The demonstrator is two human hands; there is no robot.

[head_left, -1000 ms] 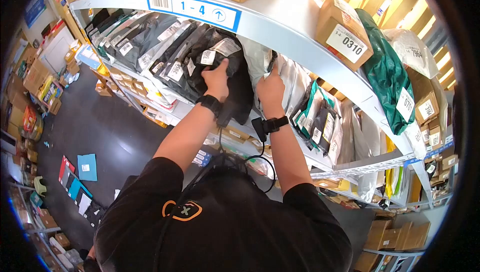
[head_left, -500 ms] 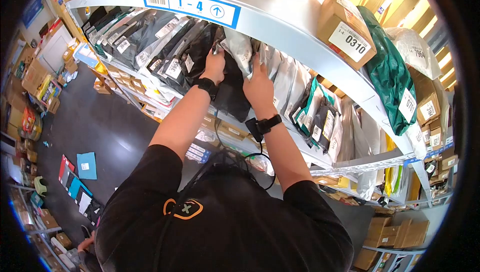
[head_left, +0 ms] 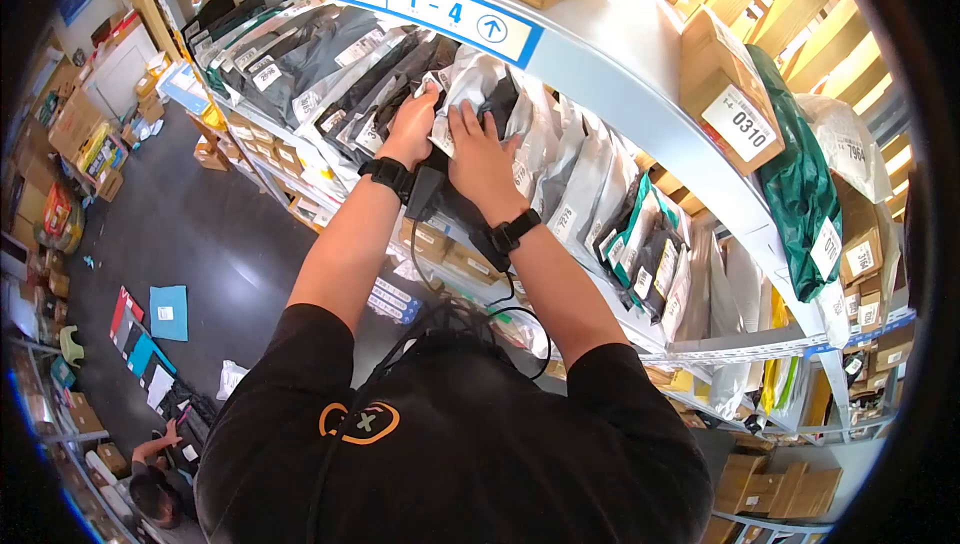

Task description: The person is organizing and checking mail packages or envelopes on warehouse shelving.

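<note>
My left hand (head_left: 408,132) is at the front of a packed row of mailing bags, its fingers curled at the left edge of a white mailing bag (head_left: 472,79) with a printed label. Just right of it, my right hand (head_left: 482,159) lies on the same bag with fingers stretched and spread. Dark grey mailing bags (head_left: 350,69) stand upright to the left of my hands. Light grey bags (head_left: 575,194) line up on the right. My left fingertips are partly hidden among the bags. Both wrists carry black bands, with a cable running down between them.
A shelf beam marked 1-4 (head_left: 435,12) crosses above my hands. On top are a box labelled 0310 (head_left: 735,94) and a green bag (head_left: 800,184). Boxes (head_left: 445,244) sit on the level below. Another person (head_left: 160,489) is at lower left, near packages on the floor.
Both hands have moved closer together, with the right shifting left onto the white bag and its fingers spreading. The view has shifted slightly, and the other person shows more at lower left.
</note>
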